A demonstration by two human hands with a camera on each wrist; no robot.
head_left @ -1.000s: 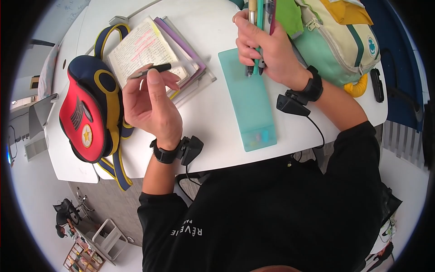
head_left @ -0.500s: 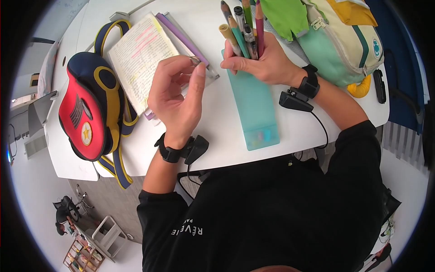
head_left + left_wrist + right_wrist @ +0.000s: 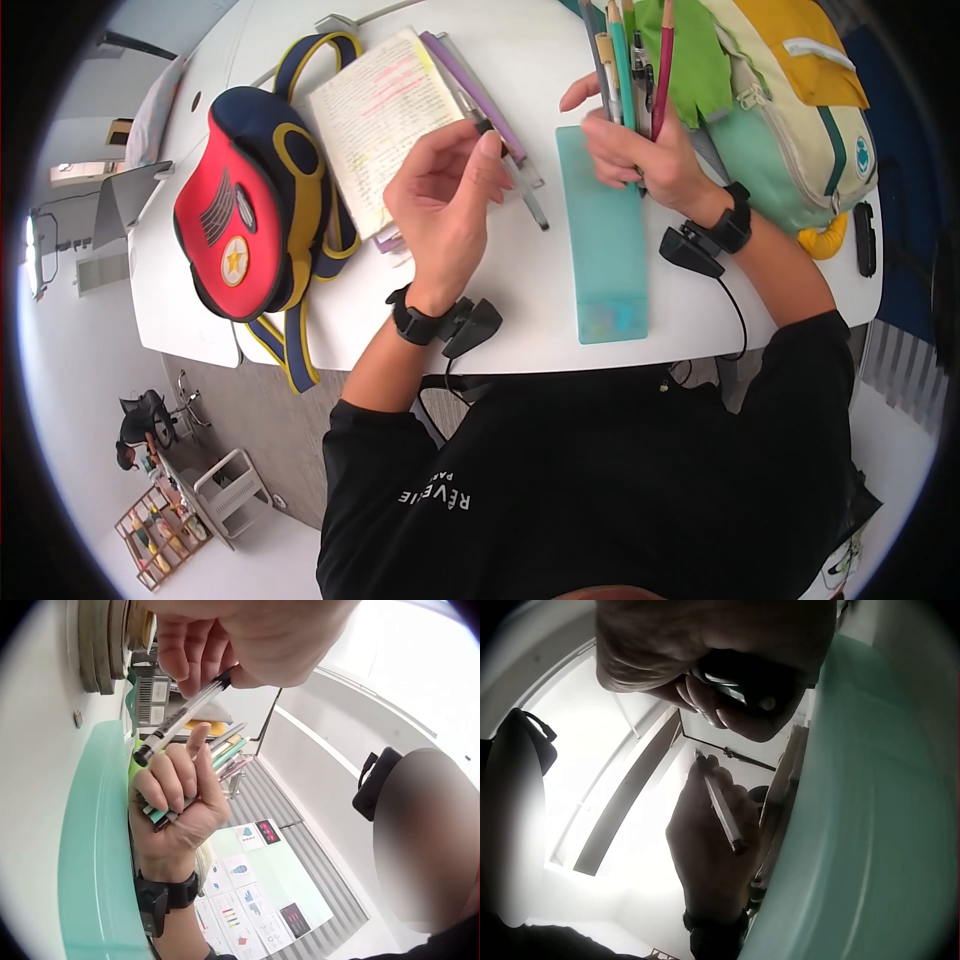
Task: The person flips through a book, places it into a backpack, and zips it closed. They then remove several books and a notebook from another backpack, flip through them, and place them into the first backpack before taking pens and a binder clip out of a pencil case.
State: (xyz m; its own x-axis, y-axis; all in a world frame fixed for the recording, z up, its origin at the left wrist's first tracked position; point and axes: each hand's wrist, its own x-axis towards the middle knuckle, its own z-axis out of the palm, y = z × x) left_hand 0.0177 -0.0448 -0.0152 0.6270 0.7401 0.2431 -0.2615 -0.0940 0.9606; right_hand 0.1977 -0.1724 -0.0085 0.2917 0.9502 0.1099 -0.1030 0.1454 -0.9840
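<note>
Between thumb and fingers, my left hand [image 3: 450, 195] pinches a clear-barrelled pen [image 3: 531, 203] with a black end. The pen slants across the space to the right of the notebook, and the left wrist view shows its barrel [image 3: 184, 716] in front of my other hand. My right hand [image 3: 655, 160] grips a bundle of pens and pencils, among them a teal pencil [image 3: 619, 65] and a dark red pencil [image 3: 664, 70]. That hand is over the far end of a translucent teal pencil case [image 3: 608, 250], which lies lengthwise on the table. Small coloured things show through its near end.
An open notebook [image 3: 380, 125] with pink-marked handwriting lies on a stack of books at the left. Beside it stands a red and navy bag [image 3: 240, 220] with straps. A green and cream backpack [image 3: 790, 150] and a black object [image 3: 865, 240] are on the right of the white table.
My left hand has moved right, away from the notebook, and the pen in it now points toward the pencil case. The right hand's bundle tilted toward me, then swung back to point away.
</note>
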